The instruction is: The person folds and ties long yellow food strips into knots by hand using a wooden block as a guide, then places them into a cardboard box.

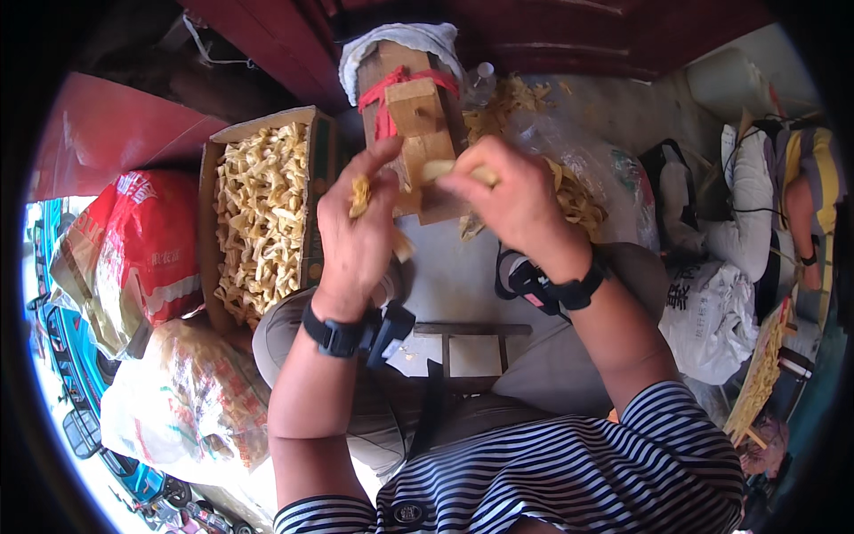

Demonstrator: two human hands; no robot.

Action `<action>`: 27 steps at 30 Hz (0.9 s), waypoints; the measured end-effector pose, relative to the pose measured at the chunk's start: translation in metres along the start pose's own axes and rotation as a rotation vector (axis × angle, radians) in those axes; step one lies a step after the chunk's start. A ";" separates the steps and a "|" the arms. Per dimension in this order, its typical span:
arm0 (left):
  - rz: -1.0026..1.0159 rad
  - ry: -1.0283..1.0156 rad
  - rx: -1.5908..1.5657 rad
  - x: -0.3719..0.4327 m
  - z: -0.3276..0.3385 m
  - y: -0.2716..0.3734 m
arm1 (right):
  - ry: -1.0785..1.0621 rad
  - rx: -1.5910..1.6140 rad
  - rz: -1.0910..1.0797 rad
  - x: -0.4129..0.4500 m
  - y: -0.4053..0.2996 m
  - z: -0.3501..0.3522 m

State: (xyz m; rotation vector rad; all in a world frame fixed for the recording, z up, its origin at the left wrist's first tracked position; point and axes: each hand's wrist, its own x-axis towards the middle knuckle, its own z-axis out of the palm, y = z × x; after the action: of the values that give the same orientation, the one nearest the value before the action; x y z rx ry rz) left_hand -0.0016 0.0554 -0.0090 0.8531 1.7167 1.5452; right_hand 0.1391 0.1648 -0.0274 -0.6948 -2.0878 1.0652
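Note:
My left hand (353, 230) holds a yellow strip (360, 195), which looks like dried bean curd skin; part of it shows between thumb and fingers. A paler end (403, 247) sticks out below that palm. Between the fingertips of my right hand (517, 193) is a pale yellow piece (439, 169), slightly blurred. Both hands are raised before a wooden block stand (427, 153). A red cloth strip (380, 93) is tied around the stand, and a white towel (400, 35) drapes over its far end.
To the left stands a cardboard box (208, 220) filled with knotted yellow pieces (260, 213). A red bag (153, 240) and a plastic sack (187, 394) lie beside it. Loose strips (577, 197) rest on clear plastic at right. Another person's arm (800, 213) shows farther right.

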 end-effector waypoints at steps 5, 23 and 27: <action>-0.543 -0.300 -0.396 -0.038 0.011 -0.003 | -0.200 0.201 -0.559 -0.008 -0.028 -0.003; 0.783 -0.176 0.612 -0.021 -0.005 0.017 | -0.344 1.332 0.775 -0.030 -0.017 0.004; 0.408 -0.276 0.379 -0.024 -0.013 0.016 | -0.228 0.693 0.404 -0.023 -0.033 -0.003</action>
State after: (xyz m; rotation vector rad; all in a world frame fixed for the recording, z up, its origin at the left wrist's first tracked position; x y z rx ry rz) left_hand 0.0014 0.0301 0.0095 1.6132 1.7241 1.2762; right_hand 0.1513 0.1324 -0.0054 -0.6636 -1.5968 2.0366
